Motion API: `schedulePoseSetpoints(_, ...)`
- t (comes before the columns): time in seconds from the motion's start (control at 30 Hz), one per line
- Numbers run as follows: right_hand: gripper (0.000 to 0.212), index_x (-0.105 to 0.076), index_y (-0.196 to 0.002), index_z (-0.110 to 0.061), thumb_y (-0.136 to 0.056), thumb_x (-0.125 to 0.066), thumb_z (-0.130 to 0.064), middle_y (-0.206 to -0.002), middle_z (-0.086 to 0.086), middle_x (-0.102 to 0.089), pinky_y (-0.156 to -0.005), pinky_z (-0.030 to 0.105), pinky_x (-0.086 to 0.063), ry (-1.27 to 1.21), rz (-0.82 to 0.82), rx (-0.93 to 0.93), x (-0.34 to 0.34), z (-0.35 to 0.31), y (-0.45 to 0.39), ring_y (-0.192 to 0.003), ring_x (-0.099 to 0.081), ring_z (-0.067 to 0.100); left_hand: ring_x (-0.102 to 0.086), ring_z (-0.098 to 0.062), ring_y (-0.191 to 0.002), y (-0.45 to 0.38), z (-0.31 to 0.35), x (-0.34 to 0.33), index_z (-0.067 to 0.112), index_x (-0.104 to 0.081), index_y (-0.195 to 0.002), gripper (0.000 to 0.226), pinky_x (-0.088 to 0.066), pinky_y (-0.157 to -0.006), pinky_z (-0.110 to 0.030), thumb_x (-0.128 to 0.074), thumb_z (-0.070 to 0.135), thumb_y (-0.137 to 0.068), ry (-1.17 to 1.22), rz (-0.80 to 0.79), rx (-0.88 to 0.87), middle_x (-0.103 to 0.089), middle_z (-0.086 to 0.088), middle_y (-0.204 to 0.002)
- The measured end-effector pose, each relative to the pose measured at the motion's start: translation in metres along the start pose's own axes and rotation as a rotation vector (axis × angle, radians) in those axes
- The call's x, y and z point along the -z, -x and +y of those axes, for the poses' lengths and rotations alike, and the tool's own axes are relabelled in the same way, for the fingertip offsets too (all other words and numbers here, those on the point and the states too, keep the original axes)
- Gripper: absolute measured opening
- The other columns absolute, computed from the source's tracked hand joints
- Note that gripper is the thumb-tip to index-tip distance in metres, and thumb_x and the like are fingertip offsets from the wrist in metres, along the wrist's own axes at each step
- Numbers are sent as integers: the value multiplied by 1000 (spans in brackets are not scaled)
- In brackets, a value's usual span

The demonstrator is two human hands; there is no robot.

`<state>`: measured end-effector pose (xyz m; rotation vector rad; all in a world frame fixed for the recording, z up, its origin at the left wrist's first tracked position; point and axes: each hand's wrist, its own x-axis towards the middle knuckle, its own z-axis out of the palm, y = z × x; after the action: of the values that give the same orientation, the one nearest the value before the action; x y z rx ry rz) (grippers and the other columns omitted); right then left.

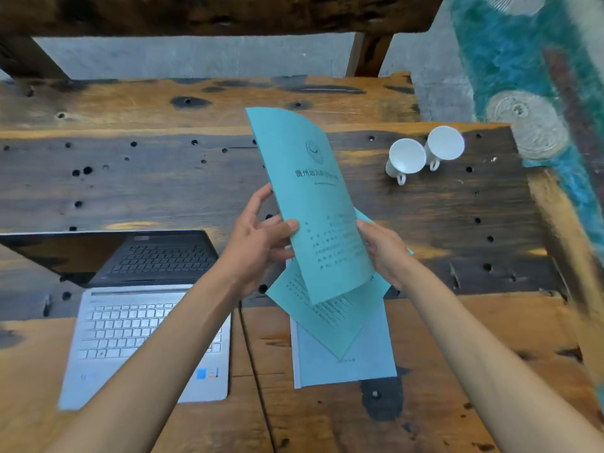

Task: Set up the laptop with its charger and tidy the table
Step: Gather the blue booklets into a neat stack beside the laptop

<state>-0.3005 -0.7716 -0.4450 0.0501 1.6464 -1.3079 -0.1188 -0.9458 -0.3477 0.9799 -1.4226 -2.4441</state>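
Both hands, left and right, grip a teal booklet above loose papers on the counter, beside the open laptop; tidying underway, squaring the stack seemingly next.

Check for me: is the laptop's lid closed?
No, the laptop sits open on the table, its keyboard and dark screen both in view.

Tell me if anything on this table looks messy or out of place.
Two white cups lie tipped on their sides at the table's far right. Below the lifted teal booklet, another teal booklet lies crooked across a pale sheet. No spill shows.
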Motion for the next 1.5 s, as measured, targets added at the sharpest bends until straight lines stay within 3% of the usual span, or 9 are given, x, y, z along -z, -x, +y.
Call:
schedulePoseSetpoints(0.17,30,-74,-126,-23,-100,-61,-30,-124,-1,-73,-76,32,-58,-208,-87,12,29,22,54,-99,-70,18,-71,-36,-103,33,4,16,37,-42,-145,67,-60,-81,-46,-67,9,-89,-81,-217,97,-71,-21,-121)
schedulePoseSetpoints(0.27,38,-65,-137,-19,-99,-61,-17,-133,4,-70,-84,35,-55,-256,-45,37,44,38,81,-109,-67,21,-69,-39,-110,38,1,24,40,-44,-144,66,-60,-83,-46,-68,11,-91,-142,-284,165,-70,-18,-126)
schedulePoseSetpoints(0.47,36,-65,-128,-8,-92,-67,-2,-122,11,-75,-87,35,-58,-267,147,0,54,86,118,-107,-74,23,-74,-27,-101,12,-30,24,35,-55,-134,52,-62,-75,-43,-62,1,-96,-449,-199,266,-73,-11,-114)
schedulePoseSetpoints(0.63,34,-66,-122,-16,-91,-70,-3,-118,6,-77,-89,37,-58,-345,253,-75,46,114,109,-109,-74,22,-76,-20,-92,-33,-55,17,33,-63,-117,39,-62,-67,-37,-65,2,-93,-570,-101,313,-73,-12,-113)
schedulePoseSetpoints(0.83,31,-67,-119,-15,-92,-70,0,-113,5,-78,-73,28,-61,-439,302,-139,30,132,77,-98,-77,18,-74,-23,-90,-80,-83,20,31,-61,-124,44,-63,-71,-40,-63,-1,-93,-746,-51,335,-68,-12,-104)
schedulePoseSetpoints(0.97,30,-64,-121,-11,-94,-67,2,-102,1,-81,-67,24,-62,-473,328,-184,22,142,63,-90,-78,16,-71,-16,-79,-95,-98,24,35,-58,-121,43,-57,-55,-27,-59,1,-95,-815,-67,346,-63,-2,-96)
schedulePoseSetpoints(1.13,31,-62,-123,-8,-94,-68,2,-103,-1,-77,-70,26,-63,-457,399,-198,18,152,53,-90,-78,14,-66,-14,-90,-100,-111,32,47,-52,-118,46,-56,-66,-30,-57,6,-97,-919,-97,287,-59,9,-102)
schedulePoseSetpoints(1.3,28,-67,-117,-10,-92,-71,2,-110,9,-73,-71,19,-61,-279,492,-171,19,154,46,-90,-76,12,-71,-8,-85,-99,-114,37,55,-49,-128,49,-53,-58,-25,-55,15,-99,-937,-113,290,-68,14,-100)
schedulePoseSetpoints(1.5,35,-60,-120,-16,-91,-73,-1,-114,6,-66,-83,34,-62,-171,610,-134,22,153,42,-104,-70,22,-77,-10,-77,-103,-112,39,32,-58,-132,47,-59,-60,-24,-60,3,-95,-786,-118,388,-79,6,-83)
